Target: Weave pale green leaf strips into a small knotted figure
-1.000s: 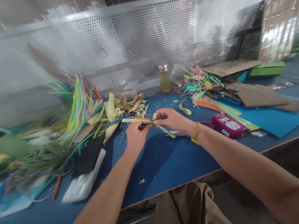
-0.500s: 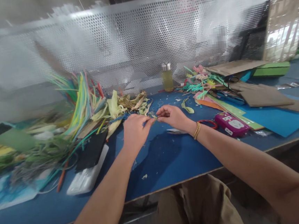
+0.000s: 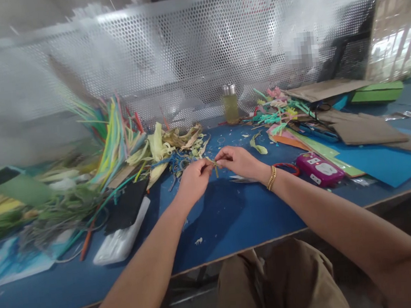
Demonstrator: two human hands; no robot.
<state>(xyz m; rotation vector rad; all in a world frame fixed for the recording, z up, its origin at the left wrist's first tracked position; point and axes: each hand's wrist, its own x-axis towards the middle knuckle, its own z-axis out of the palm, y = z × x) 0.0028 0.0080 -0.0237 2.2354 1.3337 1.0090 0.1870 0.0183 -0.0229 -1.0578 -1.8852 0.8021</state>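
Over the middle of the blue table (image 3: pixel 232 214), my left hand (image 3: pixel 195 176) and my right hand (image 3: pixel 238 160) meet at the fingertips. Both pinch a small yellowish-green strip (image 3: pixel 216 170), which looks like plant husk; a short end hangs down between them. Its exact shape is too small to make out. Beneath my right wrist lie scissors with red handles (image 3: pixel 288 168), their blades partly covered by my hand. Just beyond my left hand is a pile of dried corn husks (image 3: pixel 158 146) with blue string (image 3: pixel 177 161) beside it.
A purple case (image 3: pixel 320 169), blue paper (image 3: pixel 382 160) and cardboard (image 3: pixel 363 128) lie on the right. At the back stands a bottle (image 3: pixel 230 106) before a perforated metal screen (image 3: pixel 196 44). Colourful pipe cleaners (image 3: pixel 112 138) and a black phone-like slab (image 3: pixel 127 208) are on the left.
My left hand has turned and shifted slightly right, its fingers now more curled. The strip's end now hangs down between my hands. My right hand stays nearly in place.
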